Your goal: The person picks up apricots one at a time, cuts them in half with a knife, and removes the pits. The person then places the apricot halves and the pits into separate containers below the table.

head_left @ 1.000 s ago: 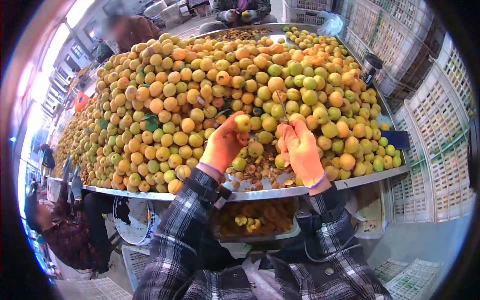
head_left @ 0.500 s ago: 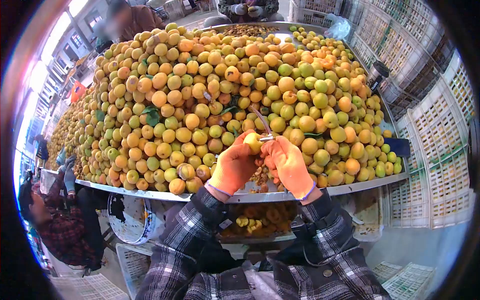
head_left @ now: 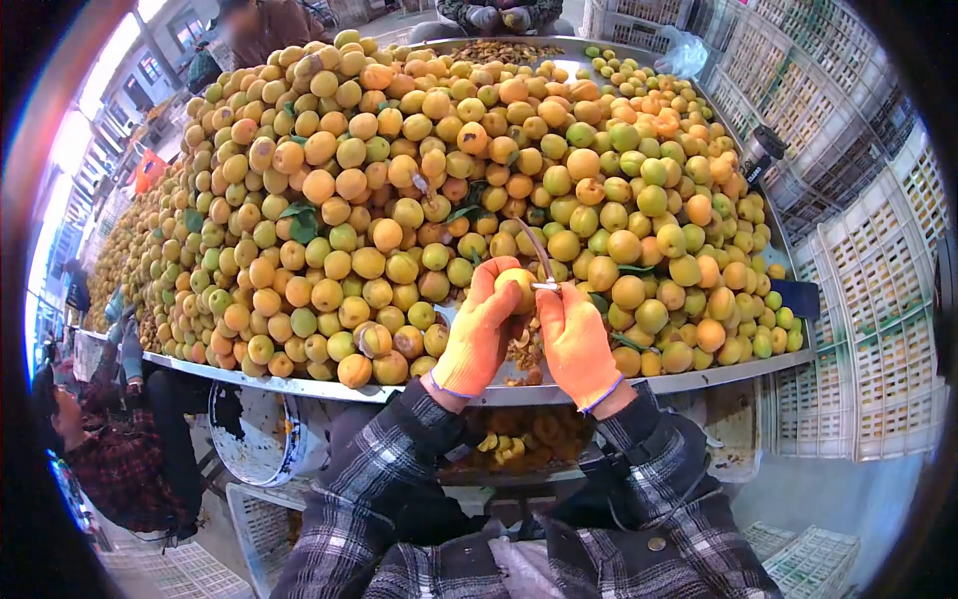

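In an orange knit glove, my left hand [head_left: 477, 334] is closed around a yellow apricot [head_left: 517, 284], holding it up over the tray's near edge. My right hand [head_left: 579, 347], gloved the same way, grips a thin curved knife [head_left: 539, 250]. The brownish blade points up and away, and a shiny metal collar sits by my fingertips, beside the apricot. Most of the handle is hidden in my fist. Beyond both hands rises a big heap of yellow, orange and greenish apricots [head_left: 329, 235]. Wet fruit scraps [head_left: 526, 351] lie between my wrists.
The metal tray's rim [head_left: 299, 387] runs across in front of me. Below it are a container of cut fruit [head_left: 507, 447] and a stained white bucket [head_left: 249, 429]. Plastic crates [head_left: 868, 329] are stacked at right. A dark flask [head_left: 762, 150] stands nearby. Other people sit left and opposite.
Both hands have shifted slightly right, still holding the apricot and knife. The blade has turned more upright. The whole view has moved a little.
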Action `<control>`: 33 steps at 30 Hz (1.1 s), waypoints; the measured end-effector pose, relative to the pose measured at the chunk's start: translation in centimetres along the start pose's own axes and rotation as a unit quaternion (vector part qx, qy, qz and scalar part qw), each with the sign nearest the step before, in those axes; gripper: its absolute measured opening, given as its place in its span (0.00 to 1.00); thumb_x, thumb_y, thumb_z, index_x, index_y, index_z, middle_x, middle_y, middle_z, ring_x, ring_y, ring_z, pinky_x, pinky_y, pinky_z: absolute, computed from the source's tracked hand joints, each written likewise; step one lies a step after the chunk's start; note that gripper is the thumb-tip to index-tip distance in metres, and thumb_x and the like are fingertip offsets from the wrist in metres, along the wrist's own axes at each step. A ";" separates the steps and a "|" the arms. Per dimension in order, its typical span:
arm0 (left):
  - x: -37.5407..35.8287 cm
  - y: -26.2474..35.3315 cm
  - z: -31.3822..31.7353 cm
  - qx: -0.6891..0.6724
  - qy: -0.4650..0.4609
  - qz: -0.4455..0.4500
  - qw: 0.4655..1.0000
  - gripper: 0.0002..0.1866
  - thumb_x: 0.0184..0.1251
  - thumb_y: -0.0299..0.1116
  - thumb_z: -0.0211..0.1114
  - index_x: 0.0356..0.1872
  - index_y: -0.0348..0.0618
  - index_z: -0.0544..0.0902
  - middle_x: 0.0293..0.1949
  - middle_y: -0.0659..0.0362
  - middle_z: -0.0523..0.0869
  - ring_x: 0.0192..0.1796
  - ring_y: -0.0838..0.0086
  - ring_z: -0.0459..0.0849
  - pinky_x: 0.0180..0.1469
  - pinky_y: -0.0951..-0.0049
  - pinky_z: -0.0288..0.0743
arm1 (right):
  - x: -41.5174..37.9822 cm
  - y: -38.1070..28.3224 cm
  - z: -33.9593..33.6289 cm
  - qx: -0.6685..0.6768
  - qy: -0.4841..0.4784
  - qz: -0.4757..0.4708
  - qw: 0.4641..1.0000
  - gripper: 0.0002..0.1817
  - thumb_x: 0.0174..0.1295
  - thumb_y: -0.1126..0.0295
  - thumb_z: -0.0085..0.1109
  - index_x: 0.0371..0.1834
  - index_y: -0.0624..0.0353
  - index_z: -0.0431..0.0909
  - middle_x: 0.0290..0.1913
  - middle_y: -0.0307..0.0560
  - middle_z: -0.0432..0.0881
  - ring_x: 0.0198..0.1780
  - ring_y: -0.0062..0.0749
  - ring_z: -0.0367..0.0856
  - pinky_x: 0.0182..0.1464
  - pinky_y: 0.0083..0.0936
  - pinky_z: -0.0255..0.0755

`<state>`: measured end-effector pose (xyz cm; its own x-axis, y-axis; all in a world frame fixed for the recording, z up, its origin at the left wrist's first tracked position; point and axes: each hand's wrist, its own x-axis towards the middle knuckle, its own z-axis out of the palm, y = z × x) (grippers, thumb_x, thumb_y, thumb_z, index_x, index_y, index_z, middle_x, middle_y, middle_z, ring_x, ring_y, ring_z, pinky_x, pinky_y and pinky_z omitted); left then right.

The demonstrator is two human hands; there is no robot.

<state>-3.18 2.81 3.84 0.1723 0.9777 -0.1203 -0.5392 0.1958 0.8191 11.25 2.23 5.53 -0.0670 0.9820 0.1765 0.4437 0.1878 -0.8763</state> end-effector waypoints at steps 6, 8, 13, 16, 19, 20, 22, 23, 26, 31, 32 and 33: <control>0.1 0.4 0.7 0.126 0.016 0.069 0.990 0.21 0.76 0.41 0.55 0.62 0.42 0.68 0.53 0.57 0.78 0.52 0.73 0.77 0.58 0.71 0.71 | 0.5 0.2 0.7 0.198 -0.039 0.120 0.972 0.20 0.77 0.53 0.48 0.37 0.61 0.75 0.20 0.49 0.76 0.20 0.49 0.76 0.20 0.42 0.67; 0.0 0.1 0.3 0.124 0.013 0.098 0.987 0.21 0.76 0.40 0.55 0.62 0.41 0.68 0.53 0.57 0.78 0.52 0.73 0.76 0.58 0.72 0.71 | 0.3 0.0 0.4 0.328 -0.092 0.242 0.909 0.21 0.77 0.50 0.47 0.34 0.56 0.74 0.16 0.37 0.71 0.13 0.36 0.71 0.14 0.36 0.62; 1.6 -0.7 -1.2 -0.255 -0.047 -0.009 0.966 0.19 0.74 0.42 0.60 0.59 0.44 0.74 0.51 0.56 0.81 0.50 0.67 0.79 0.52 0.67 0.74 | 0.6 0.8 -1.9 0.672 -0.358 0.281 0.585 0.25 0.73 0.38 0.46 0.28 0.44 0.64 0.15 0.24 0.53 0.11 0.14 0.51 0.10 0.21 0.45; 2.0 -1.5 -1.4 -0.315 -0.043 0.007 0.948 0.19 0.74 0.45 0.61 0.57 0.44 0.76 0.51 0.55 0.81 0.53 0.64 0.78 0.55 0.63 0.74 | -0.3 -1.0 -1.6 0.563 -0.292 0.250 0.732 0.23 0.76 0.42 0.45 0.30 0.47 0.66 0.16 0.25 0.55 0.13 0.14 0.52 0.11 0.19 0.46; 2.1 -1.4 -1.8 -0.345 -0.082 0.013 0.935 0.19 0.75 0.44 0.60 0.58 0.43 0.76 0.52 0.54 0.81 0.54 0.63 0.78 0.59 0.62 0.72 | -1.0 0.0 -1.0 0.430 -0.215 0.211 0.851 0.20 0.78 0.47 0.44 0.33 0.49 0.68 0.18 0.26 0.57 0.14 0.12 0.54 0.14 0.17 0.48; 2.2 -1.2 -1.9 -0.359 -0.100 0.005 0.928 0.19 0.76 0.43 0.59 0.59 0.43 0.76 0.53 0.54 0.81 0.54 0.63 0.78 0.61 0.61 0.71 | -0.9 0.3 -0.7 0.395 -0.201 0.207 0.872 0.19 0.79 0.50 0.43 0.34 0.51 0.68 0.19 0.26 0.59 0.15 0.12 0.54 0.15 0.16 0.49; 2.3 -1.2 -2.1 -0.326 -0.077 0.007 0.942 0.21 0.76 0.44 0.59 0.60 0.40 0.76 0.53 0.53 0.82 0.55 0.62 0.80 0.62 0.59 0.73 | -1.0 -0.3 -0.6 0.372 -0.190 0.224 0.880 0.18 0.79 0.52 0.43 0.33 0.52 0.68 0.19 0.26 0.59 0.16 0.10 0.54 0.16 0.16 0.49; 2.2 -1.4 -2.1 -0.294 -0.055 0.006 0.954 0.23 0.76 0.45 0.60 0.60 0.37 0.76 0.52 0.53 0.83 0.56 0.60 0.81 0.62 0.57 0.74 | -1.0 -0.1 -0.4 0.346 -0.188 0.204 0.896 0.18 0.80 0.53 0.42 0.34 0.53 0.68 0.19 0.27 0.60 0.16 0.12 0.55 0.16 0.17 0.53; 1.8 -0.8 -1.2 -0.306 -0.039 0.003 0.951 0.24 0.76 0.46 0.59 0.60 0.36 0.75 0.53 0.52 0.83 0.56 0.61 0.82 0.61 0.58 0.76 | -1.2 0.8 0.5 0.274 -0.150 0.141 0.940 0.18 0.79 0.56 0.43 0.36 0.57 0.73 0.21 0.29 0.66 0.19 0.14 0.62 0.20 0.20 0.60; 1.6 -0.9 -1.2 -0.285 -0.039 0.000 0.958 0.23 0.76 0.46 0.58 0.59 0.36 0.76 0.52 0.51 0.83 0.55 0.61 0.82 0.60 0.59 0.76 | -1.2 0.6 0.8 0.170 -0.110 0.101 0.974 0.19 0.78 0.59 0.47 0.39 0.65 0.79 0.23 0.43 0.78 0.25 0.32 0.77 0.31 0.32 0.71; 1.5 -0.9 -1.1 -0.277 -0.038 -0.006 0.960 0.22 0.77 0.46 0.58 0.58 0.36 0.77 0.52 0.51 0.83 0.54 0.62 0.82 0.59 0.60 0.76 | -1.2 0.6 1.1 0.119 -0.079 0.057 0.988 0.20 0.77 0.58 0.48 0.39 0.66 0.79 0.25 0.52 0.80 0.28 0.43 0.79 0.33 0.38 0.72; 1.4 -0.8 -1.2 -0.277 -0.038 -0.007 0.960 0.22 0.77 0.46 0.58 0.58 0.36 0.77 0.52 0.51 0.83 0.54 0.62 0.82 0.59 0.60 0.76 | -1.2 0.6 1.3 0.066 -0.048 0.013 0.997 0.20 0.77 0.58 0.48 0.39 0.66 0.79 0.26 0.60 0.81 0.30 0.54 0.82 0.35 0.43 0.73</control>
<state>-3.45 4.13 2.33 0.2301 0.9706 -0.0705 -0.8886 0.2390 0.3915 10.45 1.15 4.18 -0.1444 0.9829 0.1141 0.3251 0.1561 -0.9327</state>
